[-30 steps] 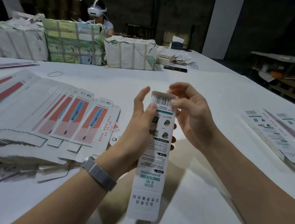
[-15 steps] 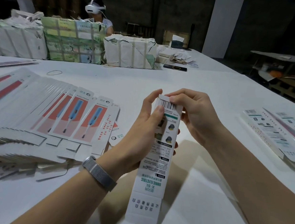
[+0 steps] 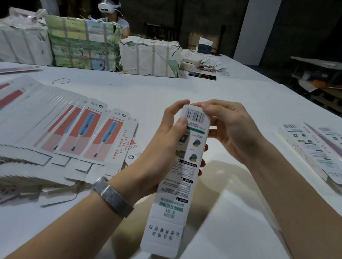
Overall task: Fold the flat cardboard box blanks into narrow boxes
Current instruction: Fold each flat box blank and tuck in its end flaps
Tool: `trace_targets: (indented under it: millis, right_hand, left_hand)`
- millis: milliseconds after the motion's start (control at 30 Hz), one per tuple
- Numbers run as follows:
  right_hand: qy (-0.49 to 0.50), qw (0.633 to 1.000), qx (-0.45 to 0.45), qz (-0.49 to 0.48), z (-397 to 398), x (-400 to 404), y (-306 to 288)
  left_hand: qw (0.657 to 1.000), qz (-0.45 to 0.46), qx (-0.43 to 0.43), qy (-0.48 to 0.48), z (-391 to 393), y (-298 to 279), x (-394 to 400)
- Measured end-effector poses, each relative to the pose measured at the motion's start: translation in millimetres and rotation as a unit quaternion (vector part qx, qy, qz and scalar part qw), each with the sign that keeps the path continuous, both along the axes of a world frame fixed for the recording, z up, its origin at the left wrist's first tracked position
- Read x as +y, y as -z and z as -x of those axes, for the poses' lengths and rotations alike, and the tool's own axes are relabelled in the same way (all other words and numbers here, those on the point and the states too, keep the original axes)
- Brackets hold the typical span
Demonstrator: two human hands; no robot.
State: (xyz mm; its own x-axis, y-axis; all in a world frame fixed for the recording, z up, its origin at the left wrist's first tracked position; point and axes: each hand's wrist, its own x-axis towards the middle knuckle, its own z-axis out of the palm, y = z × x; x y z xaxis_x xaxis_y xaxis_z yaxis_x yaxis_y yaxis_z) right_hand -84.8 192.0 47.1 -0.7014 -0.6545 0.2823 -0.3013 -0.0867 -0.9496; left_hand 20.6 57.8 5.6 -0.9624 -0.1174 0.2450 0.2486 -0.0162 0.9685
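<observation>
Flat blanks (image 3: 59, 128) fan out left on the table (image 3: 240, 226), folded boxes (image 3: 319, 153) lie right, bundles (image 3: 82, 44) far.

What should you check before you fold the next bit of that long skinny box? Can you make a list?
1. Left hand grips the narrow white cardboard box: ok.
2. Right hand pinches the barcode end: ok.
3. Far end flap tucked shut: cannot tell.
4. Near end flap folded: not ok, it hangs open.
5. Fanned stack of flat white and red box blanks waiting beside the left hand: ok.
</observation>
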Motion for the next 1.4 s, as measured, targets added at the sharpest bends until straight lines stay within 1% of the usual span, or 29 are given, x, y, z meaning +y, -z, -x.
trace_targets:
  millis: [133,300,367,467,533,600,700,767,800,833,867,900,933,967,1000,1067,1133,1167,1200,1233,1267,1333,1400]
  right_hand:
    - [0.012,1.000,0.025,0.002,-6,-6,5]
    - [0.017,0.999,0.029,0.008,-11,-10,6]
    - [0.028,0.998,0.061,0.004,-12,-10,5]
    - [0.046,0.990,0.132,-0.019,-12,-8,4]
    - [0.043,0.988,0.147,-0.025,-12,-6,5]
    - [0.031,0.992,0.123,-0.014,-11,-5,5]
    - [-0.003,0.998,0.053,-0.022,-9,-6,5]
    - [-0.046,0.997,0.018,-0.062,-7,-9,8]
    - [-0.062,0.995,0.017,-0.083,-8,-10,9]
    - [-0.064,0.992,0.030,-0.100,-9,-12,11]
    - [-0.049,0.991,0.054,-0.116,-9,-13,11]
    - [-0.025,0.988,0.080,-0.129,-10,-13,9]
    - [-0.003,0.985,0.104,-0.138,-11,-12,7]
    - [0.007,0.983,0.122,-0.140,-11,-12,5]
    - [0.005,0.981,0.134,-0.140,-12,-10,4]
    - [-0.004,0.981,0.137,-0.139,-15,-11,4]
    - [0.016,0.984,0.122,-0.128,-14,-11,2]
    - [0.048,0.984,0.117,-0.124,-10,-8,-1]
    - [0.097,0.979,0.122,-0.129,-2,-2,-5]
    - [0.156,0.967,0.137,-0.149,9,8,-8]
    - [0.214,0.945,0.159,-0.190,20,19,-12]
    - [0.297,0.876,0.193,-0.328,44,43,-12]
    - [0.320,0.808,0.187,-0.457,61,68,-1]
  left_hand:
    - [1.000,-0.022,-0.001,-0.020,0,-1,-4]
    - [1.000,-0.028,-0.001,-0.011,-3,-2,-8]
    - [0.999,-0.037,-0.003,-0.013,1,-4,-9]
    - [0.999,-0.047,0.003,-0.017,1,-6,-11]
    - [0.999,-0.050,-0.012,0.000,-2,-6,-12]
    - [0.999,-0.046,-0.013,-0.006,-4,-6,-11]
    - [0.998,-0.040,0.023,-0.042,-2,-5,-11]
    - [0.996,-0.083,0.021,-0.031,2,-8,-9]
    - [0.993,-0.106,0.021,-0.036,3,-10,-7]
    - [0.991,-0.105,0.045,-0.063,6,-11,-5]
    - [0.989,-0.081,0.095,-0.085,7,-9,-3]
    - [0.984,-0.060,0.145,-0.082,5,-4,-5]
    - [0.981,-0.046,0.174,-0.072,7,-2,-2]
    - [0.981,-0.052,0.176,-0.062,8,-1,-1]
    - [0.983,-0.082,0.159,-0.049,12,-1,1]
    - [0.983,-0.145,0.113,0.022,9,2,-5]
    - [0.987,-0.136,0.061,0.064,6,3,-12]
    - [0.991,-0.113,0.038,0.055,7,1,-11]
    - [0.997,-0.074,0.019,0.016,7,0,-10]
    - [0.999,-0.020,0.005,-0.037,6,-1,-11]
    - [0.995,0.042,-0.002,-0.088,7,-1,-9]
    - [0.973,0.161,-0.009,-0.163,5,-1,-12]
    - [0.945,0.257,-0.034,-0.200,3,-3,-16]
